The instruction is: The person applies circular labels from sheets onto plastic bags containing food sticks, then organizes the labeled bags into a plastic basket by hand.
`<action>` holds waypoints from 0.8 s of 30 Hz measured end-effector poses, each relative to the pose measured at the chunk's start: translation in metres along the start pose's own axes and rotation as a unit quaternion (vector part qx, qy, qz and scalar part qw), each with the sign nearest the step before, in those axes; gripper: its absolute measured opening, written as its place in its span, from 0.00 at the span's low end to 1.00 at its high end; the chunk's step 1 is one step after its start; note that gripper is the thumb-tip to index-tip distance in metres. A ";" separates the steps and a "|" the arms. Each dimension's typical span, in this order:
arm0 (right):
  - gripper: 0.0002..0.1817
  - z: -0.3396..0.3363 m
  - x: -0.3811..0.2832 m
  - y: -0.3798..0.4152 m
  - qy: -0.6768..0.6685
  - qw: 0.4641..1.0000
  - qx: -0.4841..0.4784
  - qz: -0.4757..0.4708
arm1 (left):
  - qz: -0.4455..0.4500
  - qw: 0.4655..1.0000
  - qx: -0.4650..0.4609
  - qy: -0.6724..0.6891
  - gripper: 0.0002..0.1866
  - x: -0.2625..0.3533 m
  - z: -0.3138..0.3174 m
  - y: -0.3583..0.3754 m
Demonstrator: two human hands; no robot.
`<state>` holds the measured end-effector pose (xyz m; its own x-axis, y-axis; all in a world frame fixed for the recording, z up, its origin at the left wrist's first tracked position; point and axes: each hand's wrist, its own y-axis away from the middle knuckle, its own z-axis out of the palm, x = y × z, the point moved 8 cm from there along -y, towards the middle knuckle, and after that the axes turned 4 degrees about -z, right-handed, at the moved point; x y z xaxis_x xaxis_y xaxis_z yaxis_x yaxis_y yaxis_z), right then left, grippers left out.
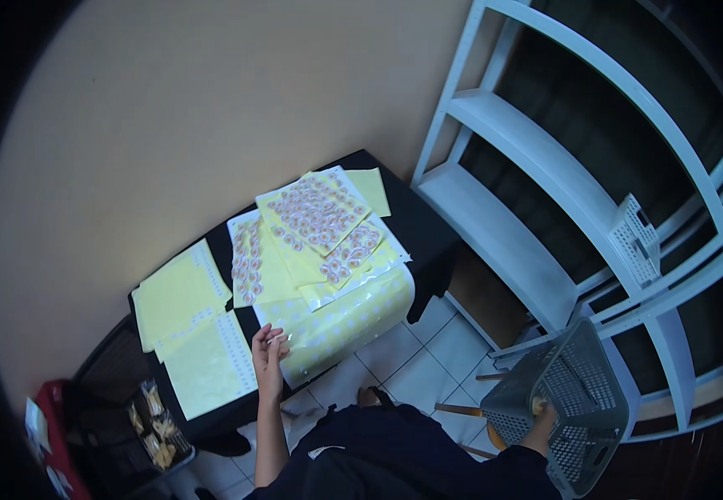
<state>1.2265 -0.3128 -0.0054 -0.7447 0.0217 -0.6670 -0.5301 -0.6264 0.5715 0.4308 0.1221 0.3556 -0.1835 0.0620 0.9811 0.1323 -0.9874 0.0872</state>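
Observation:
My left hand [270, 346] is raised over the front edge of the black-covered table, its fingers loosely curled and apart. Just beside it, a yellow sheet with pale dots [349, 321] hangs over the table edge. On top lie overlapping yellow sheets with rows of round pinkish stickers [315, 208]. Left of the hand are yellow sheets with small pale marks [207, 367], fanned over one another. My right hand [542, 417] reaches down into a tall grey perforated basket [582, 375]; its fingers are mostly hidden, and I cannot make out whether they hold anything.
A white shelf unit [536, 150] stands to the right, with a small white perforated basket [635, 242] on it. A wooden-legged stool [459, 409] is by the grey basket. At lower left, a dark crate [103, 433] sits near a container of small packets [160, 425] and a red item [51, 396].

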 end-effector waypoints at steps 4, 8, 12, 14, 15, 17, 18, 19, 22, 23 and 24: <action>0.24 0.061 -0.013 0.029 0.232 0.916 0.327 -0.029 | 0.027 0.999 0.034 -0.003 0.18 0.006 -0.013 0.010; 0.30 0.183 -0.067 0.138 0.402 0.700 0.587 -0.060 | 0.027 0.996 0.080 0.004 0.16 0.008 -0.041 0.019; 0.34 0.288 -0.103 0.182 0.483 0.525 0.599 -0.363 | 0.039 0.991 0.129 -0.021 0.16 0.016 -0.077 0.027; 0.28 0.400 -0.097 0.218 0.505 0.422 0.509 -0.554 | 0.054 0.985 0.164 -0.024 0.16 0.025 -0.096 0.031; 0.26 0.458 -0.087 0.233 0.495 0.399 0.447 -0.629 | 0.054 0.983 0.173 -0.024 0.16 0.027 -0.104 0.033; 0.22 0.552 -0.053 0.238 0.489 0.450 0.317 -0.677 | 0.084 0.972 0.218 -0.025 0.11 0.035 -0.128 0.040; 0.20 0.588 -0.026 0.228 0.477 0.459 0.262 -0.702 | 0.083 0.970 0.227 -0.026 0.11 0.034 -0.140 0.043; 0.20 0.644 0.006 0.233 0.477 0.507 0.147 -0.703 | 0.110 0.964 0.242 -0.017 0.07 0.036 -0.155 0.047; 0.14 0.766 0.131 0.267 0.448 0.586 -0.151 -0.658 | 0.155 0.941 0.300 0.002 0.02 0.043 -0.201 0.065; 0.15 0.801 0.172 0.298 0.488 0.520 -0.239 -0.659 | 0.160 0.934 0.320 0.006 0.02 0.043 -0.220 0.071; 0.13 0.824 0.207 0.319 0.475 0.516 -0.314 -0.640 | 0.165 0.924 0.344 0.007 0.01 0.045 -0.237 0.078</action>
<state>0.5691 0.1335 0.4324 0.7457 0.5248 -0.4105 0.1159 -0.7089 -0.6957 0.2016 0.0130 0.3653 -0.0349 -0.2332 0.9718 0.7708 -0.6252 -0.1224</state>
